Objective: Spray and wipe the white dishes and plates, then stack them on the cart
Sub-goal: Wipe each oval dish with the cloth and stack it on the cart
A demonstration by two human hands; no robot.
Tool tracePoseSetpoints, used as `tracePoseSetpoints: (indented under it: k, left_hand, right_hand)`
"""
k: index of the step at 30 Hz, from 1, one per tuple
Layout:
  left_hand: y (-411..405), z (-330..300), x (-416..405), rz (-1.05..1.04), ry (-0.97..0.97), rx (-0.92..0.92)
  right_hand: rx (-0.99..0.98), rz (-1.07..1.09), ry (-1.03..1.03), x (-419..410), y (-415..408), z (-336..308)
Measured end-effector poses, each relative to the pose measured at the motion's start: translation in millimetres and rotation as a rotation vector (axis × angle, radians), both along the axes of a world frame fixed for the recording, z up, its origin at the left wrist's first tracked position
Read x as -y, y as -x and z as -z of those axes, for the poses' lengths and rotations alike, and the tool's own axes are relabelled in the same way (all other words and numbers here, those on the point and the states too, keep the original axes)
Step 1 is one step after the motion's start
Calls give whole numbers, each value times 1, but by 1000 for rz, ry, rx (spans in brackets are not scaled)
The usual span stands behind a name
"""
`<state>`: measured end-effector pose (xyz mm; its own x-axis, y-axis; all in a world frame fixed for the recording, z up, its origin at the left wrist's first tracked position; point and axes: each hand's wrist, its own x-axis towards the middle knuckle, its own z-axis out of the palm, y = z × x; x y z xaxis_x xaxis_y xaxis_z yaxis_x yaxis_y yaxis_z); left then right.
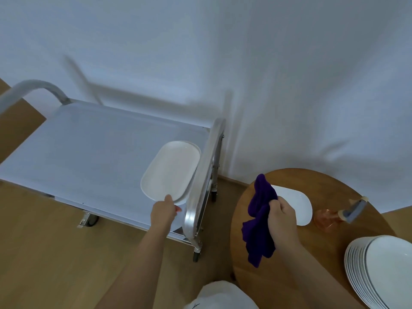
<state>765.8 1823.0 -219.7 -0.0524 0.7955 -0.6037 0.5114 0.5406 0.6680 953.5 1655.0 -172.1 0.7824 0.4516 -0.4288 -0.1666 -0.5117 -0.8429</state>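
My left hand (163, 211) pinches the near rim of a white oblong dish (170, 170), thumb on top. The dish sits over another white dish whose edge peeks out beneath, at the right end of the cart's top shelf (89, 148). My right hand (282, 216) grips a bunched purple cloth (259, 221) above the round wooden table (278, 270). One white plate (298, 204) lies flat on the table behind that hand. A stack of several white plates (379, 268) stands at the table's near right edge. A spray bottle (341, 216) with an orange body and grey trigger lies on the table.
The metal cart has a handle rail (205, 175) on its right end and another handle (33, 88) at the far left. A white curtain or wall hangs behind. Wooden floor shows between cart and table. White clothing (220, 295) appears at the bottom.
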Motion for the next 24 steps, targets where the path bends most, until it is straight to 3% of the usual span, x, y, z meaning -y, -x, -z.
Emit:
tracePoseSetpoints:
  k: [14,19,22,24]
  left_hand:
    - [-8,-10,-3,184,46,-39]
    - [-6,-45,11,143,-316,-118]
    - [-17,-69,40,177,-594,35]
    - [-33,-71,62,300,-593,187]
  right_hand:
    - [-20,12,12,4,-5,5]
    - [-33,35,6,9,-10,8]
    - [-52,65,-1,17,-15,11]
    - [-69,101,3,25,-18,15]
